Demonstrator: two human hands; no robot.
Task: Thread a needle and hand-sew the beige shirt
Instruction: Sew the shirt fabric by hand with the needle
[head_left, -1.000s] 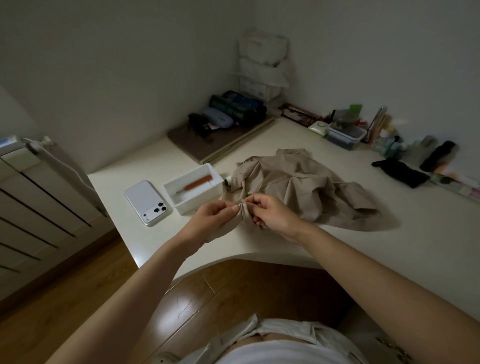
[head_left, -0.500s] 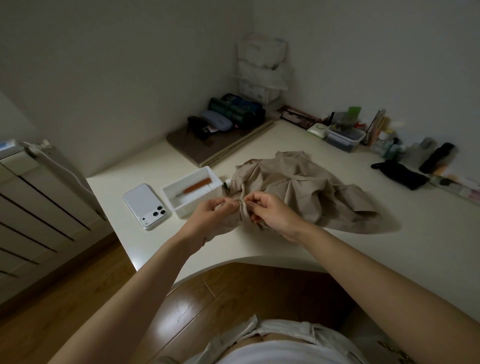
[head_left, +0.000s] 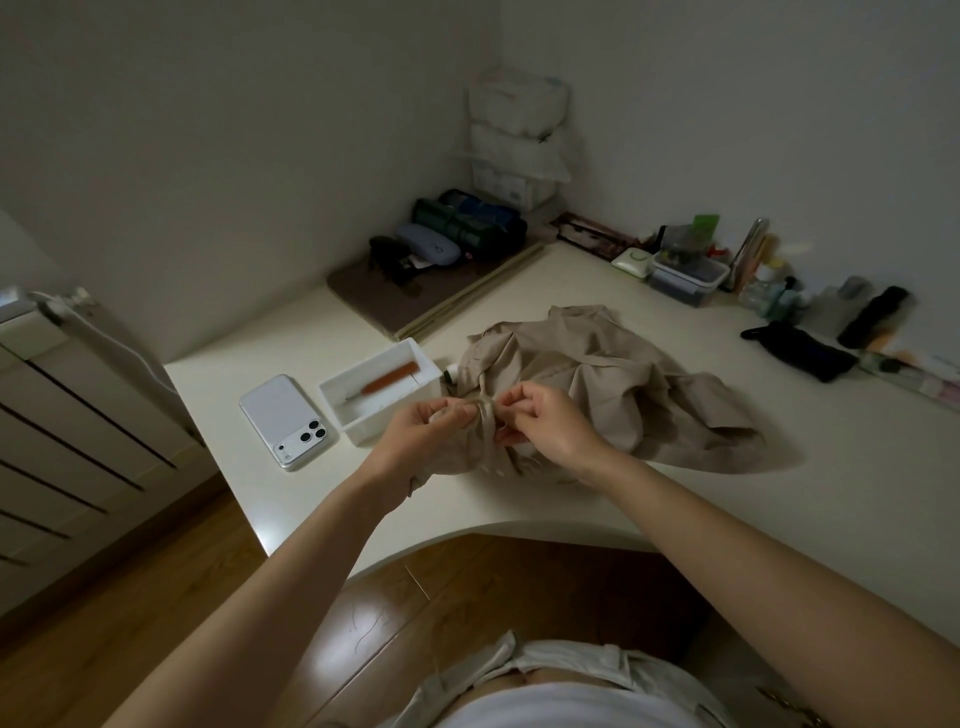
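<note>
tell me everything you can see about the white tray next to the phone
The white tray is a small, open, rectangular box with straight walls, seemingly plastic. It sits flat on the cream desk, angled to its edge, between the white phone and the beige shirt. Inside lies one slim tool with a reddish-brown handle, diagonal along the floor. The left hand overlaps its near corner in view; contact cannot be told.

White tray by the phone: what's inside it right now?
The white tray holds one orange-handled tool lying diagonally, its thin metal tip toward the near-left corner. The rest of the floor looks bare. The near wall hides a strip of the floor, so a needle there can't be ruled out.
</note>
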